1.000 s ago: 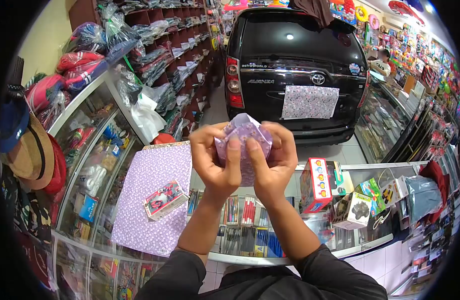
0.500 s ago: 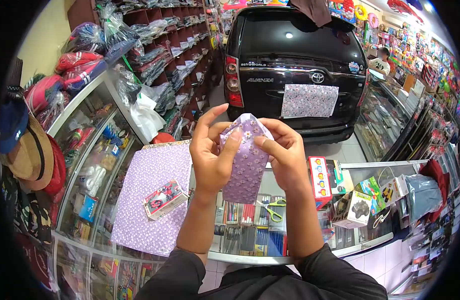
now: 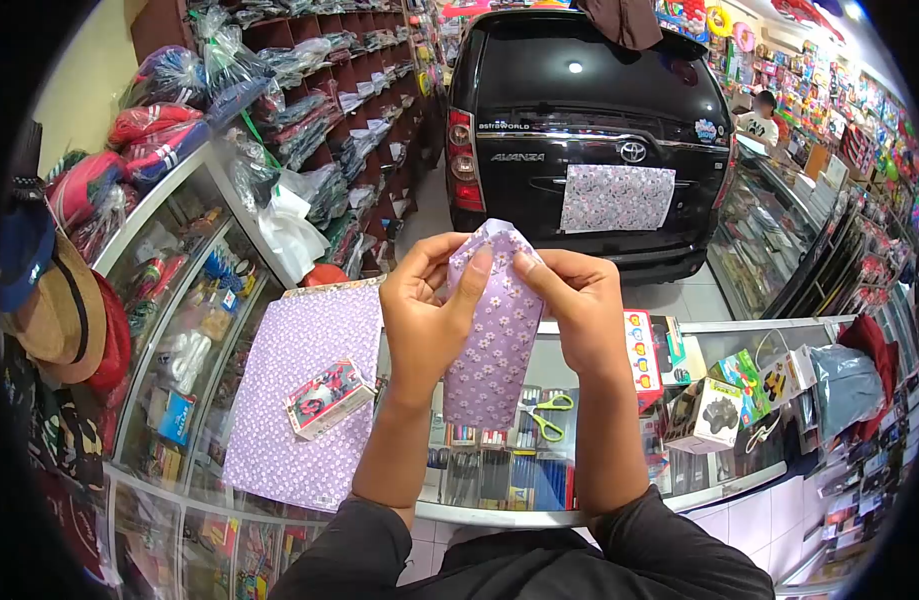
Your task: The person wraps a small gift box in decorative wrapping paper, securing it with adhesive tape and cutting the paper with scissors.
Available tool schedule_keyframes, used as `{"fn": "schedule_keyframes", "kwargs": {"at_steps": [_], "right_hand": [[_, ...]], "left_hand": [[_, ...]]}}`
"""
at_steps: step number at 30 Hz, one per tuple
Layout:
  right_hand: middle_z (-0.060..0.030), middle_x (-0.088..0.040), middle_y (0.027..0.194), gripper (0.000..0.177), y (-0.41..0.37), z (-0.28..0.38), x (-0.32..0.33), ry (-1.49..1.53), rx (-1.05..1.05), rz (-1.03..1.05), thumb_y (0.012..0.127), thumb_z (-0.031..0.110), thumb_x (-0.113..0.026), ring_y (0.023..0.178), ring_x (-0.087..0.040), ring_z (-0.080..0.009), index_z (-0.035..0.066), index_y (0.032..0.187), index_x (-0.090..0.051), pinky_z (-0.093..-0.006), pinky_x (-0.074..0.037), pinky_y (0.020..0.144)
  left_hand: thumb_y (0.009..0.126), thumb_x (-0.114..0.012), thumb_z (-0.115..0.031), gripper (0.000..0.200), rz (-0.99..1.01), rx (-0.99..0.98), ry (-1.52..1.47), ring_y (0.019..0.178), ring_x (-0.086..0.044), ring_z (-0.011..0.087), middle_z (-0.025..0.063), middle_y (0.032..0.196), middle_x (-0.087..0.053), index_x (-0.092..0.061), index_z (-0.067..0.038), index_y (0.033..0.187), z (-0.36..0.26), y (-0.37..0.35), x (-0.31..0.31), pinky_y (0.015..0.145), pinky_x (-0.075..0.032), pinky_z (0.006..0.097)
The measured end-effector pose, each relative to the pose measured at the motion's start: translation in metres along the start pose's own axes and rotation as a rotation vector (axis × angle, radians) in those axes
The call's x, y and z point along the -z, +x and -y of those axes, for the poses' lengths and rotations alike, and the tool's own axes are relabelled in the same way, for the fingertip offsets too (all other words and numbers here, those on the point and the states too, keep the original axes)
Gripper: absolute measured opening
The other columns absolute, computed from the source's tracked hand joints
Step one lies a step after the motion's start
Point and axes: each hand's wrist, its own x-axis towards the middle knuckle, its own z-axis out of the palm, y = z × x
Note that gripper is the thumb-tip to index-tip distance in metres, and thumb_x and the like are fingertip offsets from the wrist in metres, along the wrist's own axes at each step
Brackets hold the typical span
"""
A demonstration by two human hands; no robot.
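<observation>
Above the glass counter, a purple floral paper packet (image 3: 491, 350) is held up between both hands; what it contains, if anything, is hidden. My left hand (image 3: 429, 300) grips its upper left side, thumb on the front and fingers behind. On the upper right side, my right hand (image 3: 582, 300) pinches the paper near the folded top, its thumb also on the front. Below lie scissors (image 3: 547, 415) with green handles, partly covered by the packet. To the left, a small picture box (image 3: 329, 398) rests on a large sheet of purple floral wrapping paper (image 3: 269, 440).
The glass counter (image 3: 554, 519) displays pens and other goods under its top. Several boxes, including a game controller box (image 3: 714, 415), stand on the right. A black car (image 3: 589, 110) is behind the counter, and a person (image 3: 757, 122) is at the far right.
The packet has tilted and dropped slightly, its lower end now more toward me. My left index finger, raised before, has bent down behind the paper.
</observation>
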Motion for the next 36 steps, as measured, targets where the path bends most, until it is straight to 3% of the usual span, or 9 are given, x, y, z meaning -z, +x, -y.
{"fn": "schedule_keyframes", "kwargs": {"at_steps": [12, 14, 17, 22, 25, 29, 31, 33, 36], "right_hand": [[-0.009, -0.071, 0.078, 0.021, 0.006, -0.009, 0.007, -0.012, -0.082, -0.032, 0.087, 0.012, -0.071, 0.063, -0.064, -0.0098, -0.008, 0.093, -0.073, -0.0208, -0.05, 0.056], [-0.0068, -0.068, 0.071, 0.015, 0.01, -0.014, 0.009, 0.067, -0.164, -0.066, 0.087, 0.01, -0.07, 0.055, -0.062, -0.0096, -0.005, 0.083, -0.073, -0.0179, -0.046, 0.047], [-0.007, -0.068, 0.078, 0.015, 0.024, -0.034, 0.023, 0.303, -0.318, -0.139, 0.087, 0.01, -0.068, 0.065, -0.067, -0.0117, -0.005, 0.086, -0.069, -0.0212, -0.052, 0.059], [-0.013, -0.068, 0.086, 0.023, 0.036, -0.055, 0.026, 0.505, -0.392, -0.286, 0.084, 0.011, -0.071, 0.07, -0.068, -0.0193, -0.007, 0.096, -0.064, -0.0324, -0.056, 0.059], [-0.0125, -0.067, 0.087, 0.021, 0.039, -0.058, 0.03, 0.554, -0.408, -0.246, 0.083, 0.011, -0.071, 0.072, -0.068, -0.0203, -0.005, 0.095, -0.064, -0.0354, -0.057, 0.062], [-0.0089, -0.068, 0.078, 0.017, 0.03, -0.039, 0.021, 0.414, -0.276, -0.24, 0.084, 0.012, -0.072, 0.063, -0.065, -0.0165, -0.005, 0.086, -0.069, -0.03, -0.054, 0.059], [-0.0054, -0.068, 0.071, 0.019, 0.024, -0.027, 0.019, 0.072, -0.022, -0.087, 0.084, 0.013, -0.074, 0.062, -0.062, -0.0116, -0.005, 0.084, -0.073, -0.0239, -0.049, 0.058], [-0.0039, -0.069, 0.072, 0.02, 0.015, -0.018, 0.011, 0.055, 0.0, -0.087, 0.084, 0.014, -0.075, 0.064, -0.06, -0.0074, -0.005, 0.088, -0.075, -0.0199, -0.045, 0.059], [-0.0055, -0.071, 0.077, 0.02, 0.01, -0.014, 0.006, -0.066, 0.148, -0.036, 0.086, 0.012, -0.074, 0.067, -0.061, -0.006, -0.006, 0.095, -0.075, -0.0192, -0.045, 0.06]], "left_hand": [[0.091, -0.071, -0.015, 0.023, 0.088, 0.261, 0.051, 0.079, -0.062, 0.0061, 0.0063, 0.087, -0.069, -0.069, 0.005, 0.1, 0.009, 0.007, 0.016, 0.07, -0.049, 0.0208], [0.095, -0.064, -0.02, 0.03, 0.234, 0.368, -0.061, 0.082, -0.063, 0.0079, 0.0083, 0.094, -0.069, -0.066, 0.006, 0.109, 0.026, 0.014, 0.028, 0.07, -0.051, 0.0212], [0.099, -0.056, -0.026, 0.041, 0.255, 0.5, -0.403, 0.09, -0.065, 0.0127, 0.0126, 0.105, -0.068, -0.059, 0.008, 0.121, 0.021, 0.02, 0.025, 0.072, -0.054, 0.0234], [0.102, -0.05, -0.029, 0.055, 0.325, 0.431, -0.345, 0.111, -0.061, 0.0228, 0.0213, 0.131, -0.055, -0.043, 0.014, 0.135, 0.026, 0.021, 0.027, 0.096, -0.048, 0.0306], [0.102, -0.049, -0.029, 0.055, 0.325, 0.394, -0.337, 0.111, -0.061, 0.023, 0.0211, 0.13, -0.055, -0.043, 0.014, 0.135, 0.03, 0.021, 0.026, 0.096, -0.048, 0.03], [0.102, -0.047, -0.03, 0.052, 0.306, 0.452, -0.366, 0.106, -0.063, 0.019, 0.0165, 0.128, -0.057, -0.045, 0.01, 0.136, 0.027, 0.021, 0.031, 0.088, -0.052, 0.0277], [0.101, -0.052, -0.027, 0.046, 0.312, 0.44, -0.33, 0.1, -0.064, 0.0148, 0.0123, 0.119, -0.063, -0.051, 0.007, 0.132, 0.009, 0.019, 0.027, 0.084, -0.052, 0.0255], [0.098, -0.06, -0.021, 0.039, 0.306, 0.197, -0.064, 0.096, -0.063, 0.012, 0.0093, 0.108, -0.067, -0.057, 0.006, 0.126, 0.004, 0.013, 0.022, 0.083, -0.051, 0.0241], [0.093, -0.069, -0.015, 0.032, 0.201, 0.138, -0.047, 0.092, -0.062, 0.0094, 0.0071, 0.1, -0.068, -0.062, 0.006, 0.117, 0.004, 0.008, 0.015, 0.082, -0.05, 0.0229]]}}
